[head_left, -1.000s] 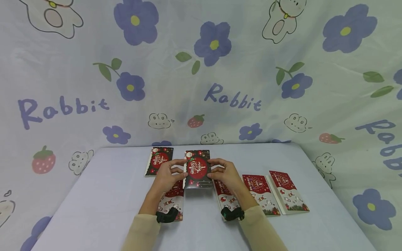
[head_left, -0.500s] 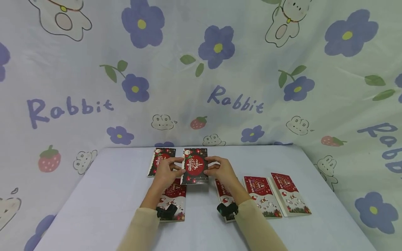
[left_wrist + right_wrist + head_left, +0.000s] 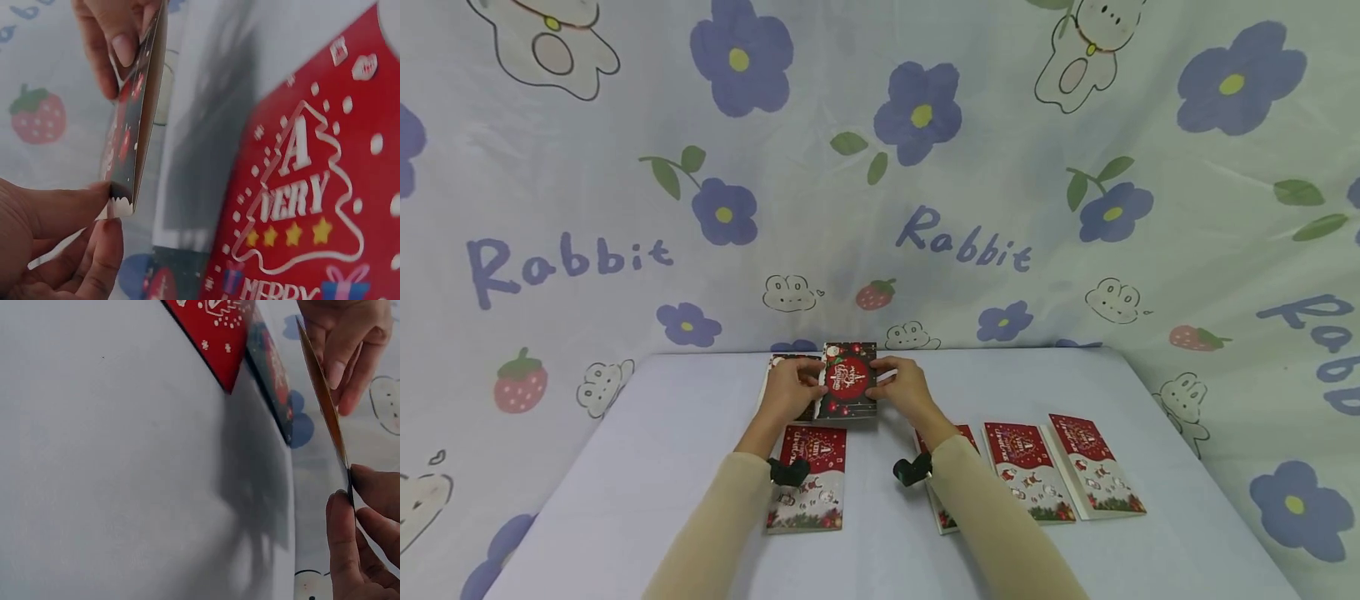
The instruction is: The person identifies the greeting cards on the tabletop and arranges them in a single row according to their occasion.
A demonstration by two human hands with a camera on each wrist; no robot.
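Observation:
Both hands hold a dark Christmas card (image 3: 848, 382) with a red circle, raised above the far part of the table. The left hand (image 3: 788, 390) pinches its left edge between thumb and fingers, and the right hand (image 3: 907, 388) pinches the right edge. In the left wrist view the held card (image 3: 134, 134) appears nearly edge-on. Behind the left hand lies a similar dark card (image 3: 797, 361), partly hidden. A red and white Christmas card (image 3: 808, 492) lies on the table just in front of the left hand.
Under the right forearm lies a red and white card (image 3: 943, 500), partly covered. Farther right are another such card (image 3: 1030, 475) and a slightly opened one (image 3: 1097, 467). A printed curtain (image 3: 820, 208) hangs behind the white table (image 3: 625, 500).
Both hands have carried the dark card away from the person and to the left, nearer the other dark card. The red card in front of the left hand is now more exposed.

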